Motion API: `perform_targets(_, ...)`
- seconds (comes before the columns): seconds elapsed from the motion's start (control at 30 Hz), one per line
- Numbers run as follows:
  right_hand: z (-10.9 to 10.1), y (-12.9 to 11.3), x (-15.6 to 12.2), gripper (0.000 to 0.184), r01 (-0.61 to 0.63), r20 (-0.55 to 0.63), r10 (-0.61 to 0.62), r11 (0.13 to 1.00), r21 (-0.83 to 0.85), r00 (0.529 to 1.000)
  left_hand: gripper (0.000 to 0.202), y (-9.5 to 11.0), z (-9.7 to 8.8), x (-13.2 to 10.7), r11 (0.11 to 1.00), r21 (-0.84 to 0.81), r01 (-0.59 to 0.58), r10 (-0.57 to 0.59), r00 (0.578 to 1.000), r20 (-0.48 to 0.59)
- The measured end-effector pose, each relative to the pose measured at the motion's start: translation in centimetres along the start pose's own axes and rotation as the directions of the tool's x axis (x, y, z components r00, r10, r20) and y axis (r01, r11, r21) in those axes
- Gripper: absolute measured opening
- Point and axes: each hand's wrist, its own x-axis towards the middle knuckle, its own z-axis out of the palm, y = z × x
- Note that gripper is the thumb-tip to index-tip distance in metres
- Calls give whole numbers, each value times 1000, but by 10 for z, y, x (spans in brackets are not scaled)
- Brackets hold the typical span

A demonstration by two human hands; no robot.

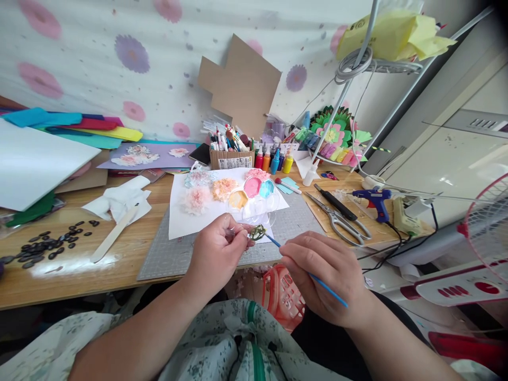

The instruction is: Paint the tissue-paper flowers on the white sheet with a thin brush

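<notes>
My left hand [217, 253] is closed in a pinch on a small greenish painted piece [257, 232], held just above the near edge of the cutting mat [166, 256]. My right hand [323, 272] grips a thin blue paintbrush [313, 276], and its tip touches the small piece. Beyond the hands lies a white sheet [180, 222] with several pale paper flowers [196, 198] and a clear paint palette [254, 193] holding pink, blue and yellow paint.
A basket of pens [230, 153] and paint bottles [273, 160] stand behind the sheet. Scissors [339, 219], a blue glue gun [375, 200] and cables lie right. Dark seeds [47, 246], a wooden stick [113, 235] and tissue [119, 200] lie left. A red basket [282, 296] sits below the table edge.
</notes>
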Motion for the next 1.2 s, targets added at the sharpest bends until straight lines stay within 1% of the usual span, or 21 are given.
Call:
perform_targets(0.13, 2, 0, 1, 7, 20, 5, -20, 1000, -9, 1000, 16, 0, -1, 2, 1000, 17, 6, -5, 1000, -14)
perform_targets(0.27, 2, 2, 1, 8, 4, 3, -4, 1000, 16, 1000, 18, -1, -2, 2, 1000, 12, 20, -20, 1000, -18)
perform_targets(0.43, 0, 3, 0, 13, -10, -36, 11, 999, 36, 999, 17, -5, -4, 3, 1000, -13, 28, -29, 999, -28)
perform_targets(0.57, -1, 2, 2, 14, -37, -45, 40, 997, 62, 998, 19, -7, -5, 5, 996, -70, 48, -50, 998, -26)
perform_targets(0.73, -5, 1, -1, 16, -123, -75, 136, 980, 154, 988, 21, -6, -8, 5, 972, -210, 110, -114, 993, -9)
perform_targets(0.83, -6, 2, -7, 19, -196, -137, 231, 954, 229, 963, 23, -3, -9, 5, 929, -327, 172, -179, 984, 9)
perform_targets(0.97, -3, 5, -13, 19, -264, -220, 355, 897, 354, 909, 27, 2, -9, 7, 857, -452, 247, -249, 967, 57)
perform_targets(1.1, 3, 13, -18, 19, -291, -294, 462, 831, 474, 837, 30, 7, -9, 7, 796, -530, 292, -277, 955, 110)
perform_targets(1.2, 4, 19, -21, 19, -295, -316, 504, 799, 524, 804, 31, 9, -9, 5, 766, -563, 311, -283, 949, 139)
